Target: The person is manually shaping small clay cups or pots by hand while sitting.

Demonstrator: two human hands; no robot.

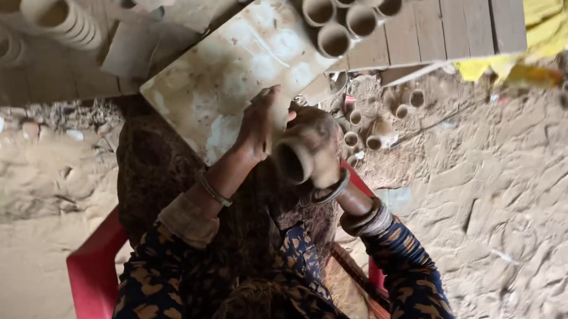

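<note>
Your small clay cup (295,158) lies on its side, long axis running roughly from upper right to lower left in the head view, open mouth pointing down-left toward you, dark inside showing. It sits over your lap, just off the near edge of the pale stained board (229,79).

Your right hand (318,142) is wrapped around the cup's body from the right and top, fingers curled shut on it, so that's a firm grip. Bangles sit on that wrist.

Your left hand (260,122) is up against the cup's far end, palm and fingers pressed flat-ish on the clay, partly curled; it touches the cup. Can't tell whether it truly clamps or just presses. A thin bangle is on that wrist too.

More finished clay cups (348,13) are bunched at the board's far end on the wooden planks (463,18), mouths up. A few smaller ones (359,127) lie in the dirt just beyond your right hand. You're sitting on a red plastic chair (91,276), sandy ground (509,194) all around.
</note>
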